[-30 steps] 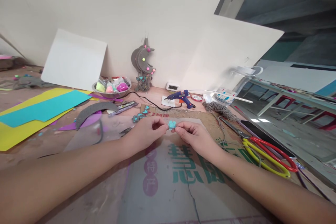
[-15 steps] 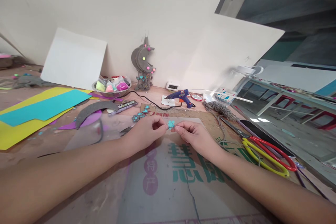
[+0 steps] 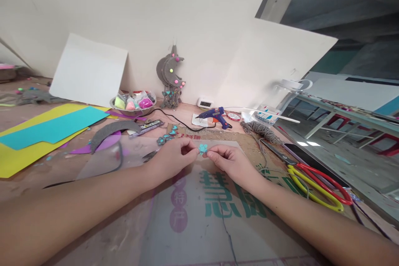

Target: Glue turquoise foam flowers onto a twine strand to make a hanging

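Observation:
A small turquoise flower-shaped piece [image 3: 203, 149] is pinched between my two hands, just above the cardboard. My left hand [image 3: 174, 156] grips its left edge with thumb and fingertips. On the opposite edge, my right hand [image 3: 229, 160] holds it the same way, fingers curled. Beneath my hands lies a printed cardboard sheet [image 3: 199, 237] under clear film. Several turquoise-and-grey decorated pieces [image 3: 168, 135] rest just beyond my left hand. The tips of a dark metal tool [image 3: 149, 156] poke out beside my left wrist.
A blue glue gun [image 3: 216, 115] lies behind my hands. Red-and-yellow-handled scissors [image 3: 321, 185], a phone [image 3: 314, 164] and grey cord [image 3: 260, 131] are at right. Coloured sheets [image 3: 52, 126], a grey crescent [image 3: 114, 131] and a bowl [image 3: 132, 112] are left. A moon ornament [image 3: 170, 72] leans on the wall.
The turquoise piece has tilted slightly between my fingertips, and its outline looks a little different. Both hands stay in nearly the same place, still gripping it.

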